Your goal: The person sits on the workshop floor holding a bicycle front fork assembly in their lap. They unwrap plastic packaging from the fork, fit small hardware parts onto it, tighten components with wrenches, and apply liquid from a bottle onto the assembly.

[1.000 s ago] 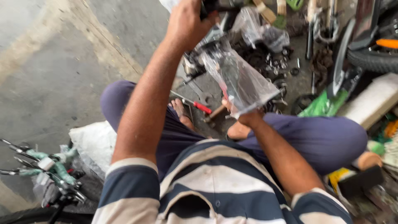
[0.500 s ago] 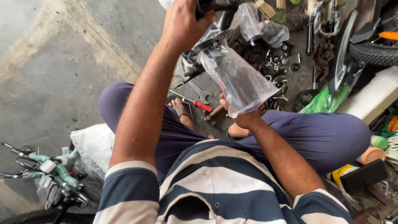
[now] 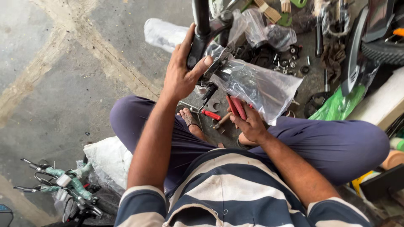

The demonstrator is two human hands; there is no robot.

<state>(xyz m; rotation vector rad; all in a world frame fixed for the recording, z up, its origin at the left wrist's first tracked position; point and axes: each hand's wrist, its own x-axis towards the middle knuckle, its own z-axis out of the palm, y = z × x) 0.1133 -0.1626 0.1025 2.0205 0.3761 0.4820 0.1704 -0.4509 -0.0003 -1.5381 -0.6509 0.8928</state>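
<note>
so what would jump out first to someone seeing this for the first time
Probably the two hands at centre: the left hand grips a black handlebar grip, while the right hand holds red-handled pliers against a clear plastic bag wrapped around the part. Next, the clutter of small metal parts on the floor at top right, and wrapped brake levers at bottom left.

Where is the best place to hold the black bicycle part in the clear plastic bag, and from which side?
Grip the bare black tube above the clear plastic bag, coming from its left side, as the left hand does. The tube is narrow, upright and uncovered there, so fingers wrap around it. Lower down the bag is loose and probably slippery. The right hand holds a red-handled tool under the bag.
</note>
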